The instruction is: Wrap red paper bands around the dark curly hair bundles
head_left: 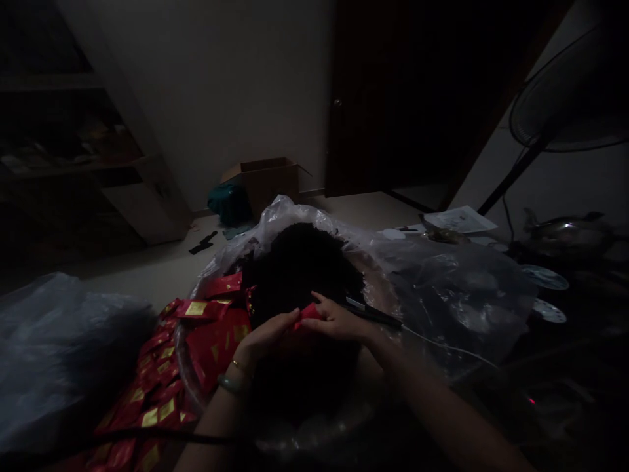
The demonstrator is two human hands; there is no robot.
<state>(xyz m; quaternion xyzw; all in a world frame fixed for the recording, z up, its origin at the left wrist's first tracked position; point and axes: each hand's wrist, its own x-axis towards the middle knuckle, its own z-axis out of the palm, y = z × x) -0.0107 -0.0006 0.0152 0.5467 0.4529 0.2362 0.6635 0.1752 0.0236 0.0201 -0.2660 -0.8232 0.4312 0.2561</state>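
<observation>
In the dim head view, my left hand (268, 335) and my right hand (337, 321) meet over a small red packet (305, 316), both pinching it by its edges. Behind the hands rises a dark heap of loose material (299, 269) lying in an open clear plastic bag (432, 275). A pile of red packets with gold labels (167, 380) spreads to the left of my left wrist, which wears a bracelet. A dark thin tool (373, 313) lies just right of my right hand.
A crumpled plastic bag (54, 354) sits at the left. A cardboard box (265, 180) and shelves (98, 164) stand on the floor behind. A standing fan (565, 105), papers (459, 219) and a metal pot (565, 233) are at the right.
</observation>
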